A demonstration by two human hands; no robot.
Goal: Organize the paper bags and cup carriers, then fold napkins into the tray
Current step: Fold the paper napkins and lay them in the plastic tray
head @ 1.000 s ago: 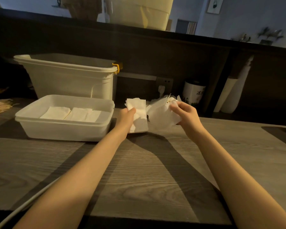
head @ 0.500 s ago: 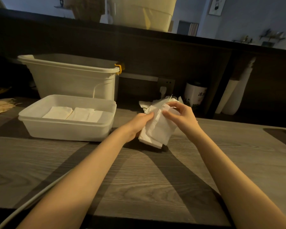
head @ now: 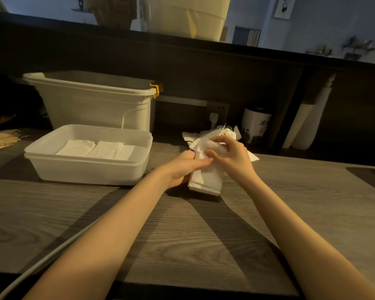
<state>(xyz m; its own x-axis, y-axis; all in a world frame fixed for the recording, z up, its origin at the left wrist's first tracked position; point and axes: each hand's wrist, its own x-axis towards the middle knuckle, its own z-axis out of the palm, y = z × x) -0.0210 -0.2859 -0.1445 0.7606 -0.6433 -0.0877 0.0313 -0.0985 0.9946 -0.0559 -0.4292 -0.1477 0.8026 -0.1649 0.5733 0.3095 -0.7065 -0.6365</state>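
My left hand [head: 183, 167] grips the folded napkin [head: 206, 178] from its left side, fingers curled round it, while my right hand [head: 230, 154] pinches its upper part between thumb and fingers; its lower edge hangs just above the table [head: 182, 234]. The white tray [head: 87, 169] sits to the left, near my left hand, with folded napkins [head: 97, 149] lying flat inside. A loose pile [head: 212, 133] of napkins lies just behind my hands, a tub [head: 95, 105] behind the tray.
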